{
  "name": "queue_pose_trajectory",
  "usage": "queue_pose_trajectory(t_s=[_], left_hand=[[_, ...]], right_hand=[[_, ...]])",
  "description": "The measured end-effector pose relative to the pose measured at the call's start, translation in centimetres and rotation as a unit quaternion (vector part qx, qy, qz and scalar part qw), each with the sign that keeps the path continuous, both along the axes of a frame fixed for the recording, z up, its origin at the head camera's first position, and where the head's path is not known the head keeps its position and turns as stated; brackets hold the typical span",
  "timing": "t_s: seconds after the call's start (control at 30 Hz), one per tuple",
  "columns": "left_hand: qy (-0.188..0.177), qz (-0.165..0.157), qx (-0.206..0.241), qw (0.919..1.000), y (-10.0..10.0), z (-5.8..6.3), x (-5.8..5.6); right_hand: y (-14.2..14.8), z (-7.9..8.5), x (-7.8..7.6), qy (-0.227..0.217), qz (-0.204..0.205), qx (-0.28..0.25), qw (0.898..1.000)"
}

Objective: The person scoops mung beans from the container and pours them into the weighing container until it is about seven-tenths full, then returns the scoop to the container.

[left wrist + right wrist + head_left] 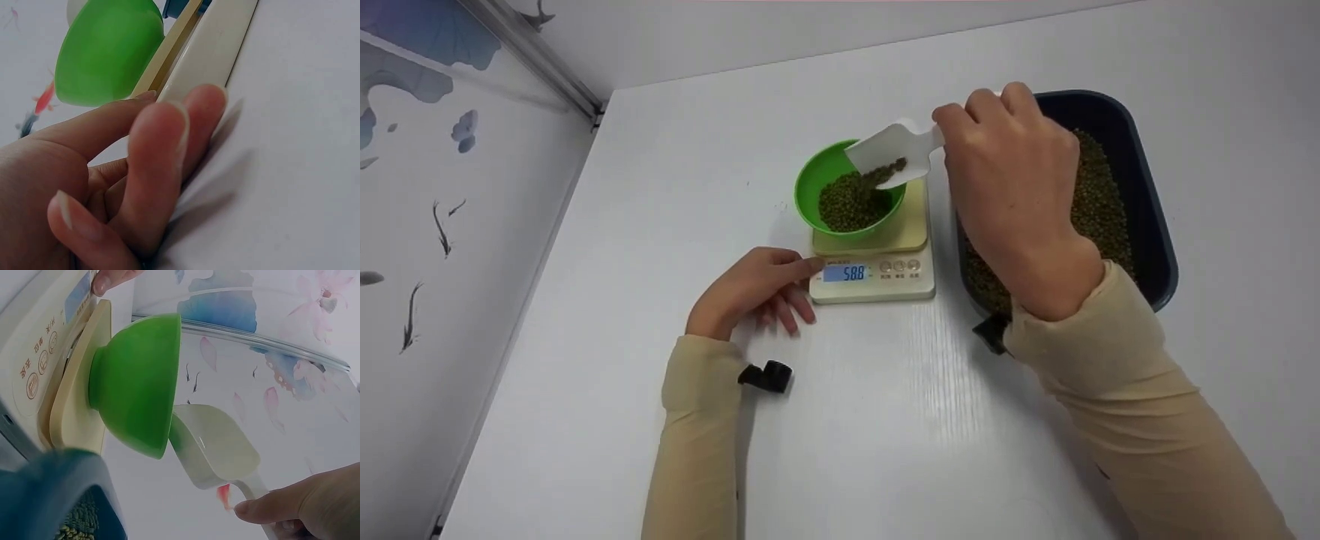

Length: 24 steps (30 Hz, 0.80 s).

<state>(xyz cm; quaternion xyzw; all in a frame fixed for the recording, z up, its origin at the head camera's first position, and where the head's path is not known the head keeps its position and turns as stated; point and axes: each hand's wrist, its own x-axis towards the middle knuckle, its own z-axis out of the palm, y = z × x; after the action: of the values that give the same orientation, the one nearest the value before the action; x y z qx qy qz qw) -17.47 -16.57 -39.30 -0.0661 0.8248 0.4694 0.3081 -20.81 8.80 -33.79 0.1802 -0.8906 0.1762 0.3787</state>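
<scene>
A white plastic scoop [877,150] is held by its handle in my right hand [1012,169], tipped over the green bowl [812,184]. Small green-brown grains like mung beans [840,214] fill the bowl's lower part, with more at the scoop's lip. In the right wrist view the scoop's front edge [188,439] overlaps the bowl's rim. The bowl stands on the plate of a kitchen scale [877,289] with a lit display. My left hand [754,289] rests beside the scale, thumb at its left edge by the display, other fingers loosely bent near the table.
A dark blue bin [1147,202] with many of the same grains [1099,195] stands right of the scale, partly beneath my right hand and forearm. The white table [877,420] carries everything. A wall panel with painted flowers and fish [427,225] runs along the left side.
</scene>
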Motion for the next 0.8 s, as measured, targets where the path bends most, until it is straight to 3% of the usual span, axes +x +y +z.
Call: queue_pose_trajectory(t_s=[0.27, 0.4, 0.53, 0.8], left_hand=[[0.010, 0.002, -0.004, 0.9999, -1.2, -2.7, -1.0], [0.012, 0.000, 0.000, 0.9999, -1.6, -3.3, -1.2], [0.011, 0.002, 0.003, 0.9999, -1.5, -2.9, -1.0], [0.005, -0.001, 0.002, 1.0000, -0.4, -0.2, -0.1]], right_hand=[[-0.1, 0.1, 0.1, -0.002, 0.004, 0.003, 1.000], [-0.2, 0.3, 0.2, -0.001, 0.008, 0.002, 1.000], [-0.3, 0.4, 0.3, 0.002, 0.009, 0.003, 1.000], [-0.3, 0.4, 0.2, -0.010, 0.009, 0.006, 1.000]])
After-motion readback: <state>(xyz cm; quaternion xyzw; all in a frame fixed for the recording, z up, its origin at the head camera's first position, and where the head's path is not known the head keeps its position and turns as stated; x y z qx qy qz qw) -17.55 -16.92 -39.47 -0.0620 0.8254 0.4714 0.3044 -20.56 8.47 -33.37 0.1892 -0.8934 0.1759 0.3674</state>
